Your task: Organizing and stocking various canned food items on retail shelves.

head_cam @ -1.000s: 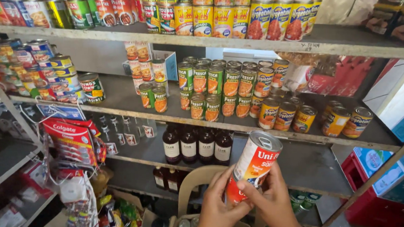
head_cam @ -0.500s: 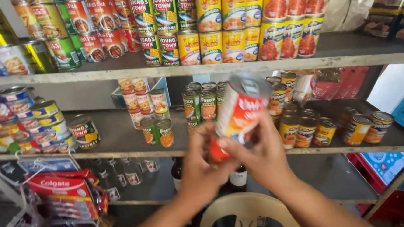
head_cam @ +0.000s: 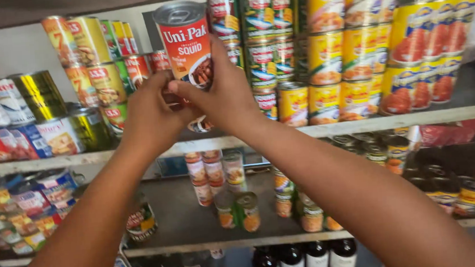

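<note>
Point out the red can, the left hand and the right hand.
Red can (head_cam: 187,40): head view, on the label's front.
Left hand (head_cam: 149,114): head view, on the back of the hand.
Right hand (head_cam: 227,98): head view, on the back of the hand.

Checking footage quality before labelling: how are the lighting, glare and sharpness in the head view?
Head view: even daylight, brighter at upper right; soft glare on the red can's silver lid and the gold tins at left. The can, left hand and right hand are fairly sharp; the lower shelf is dimmer, and the frame edges bend slightly.
</note>
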